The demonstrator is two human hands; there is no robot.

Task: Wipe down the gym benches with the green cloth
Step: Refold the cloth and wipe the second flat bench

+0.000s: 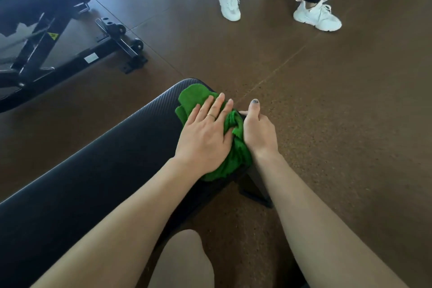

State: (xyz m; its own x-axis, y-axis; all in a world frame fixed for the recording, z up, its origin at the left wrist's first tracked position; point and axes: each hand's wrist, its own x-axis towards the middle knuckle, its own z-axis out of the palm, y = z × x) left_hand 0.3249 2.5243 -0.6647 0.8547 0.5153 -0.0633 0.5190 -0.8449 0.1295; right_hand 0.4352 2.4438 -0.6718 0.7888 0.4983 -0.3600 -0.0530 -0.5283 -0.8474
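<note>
Wiping is under way at the far end of the long black textured bench pad. I have the crumpled green cloth there, my left hand spread flat on it, my right hand closed around its side edge. Next I'd drag it back along the unwiped length.

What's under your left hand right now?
The green cloth, bunched on the far end of the black bench. The left hand lies flat on it; the right hand holds its edge. The pad beneath the cloth is covered.
</note>
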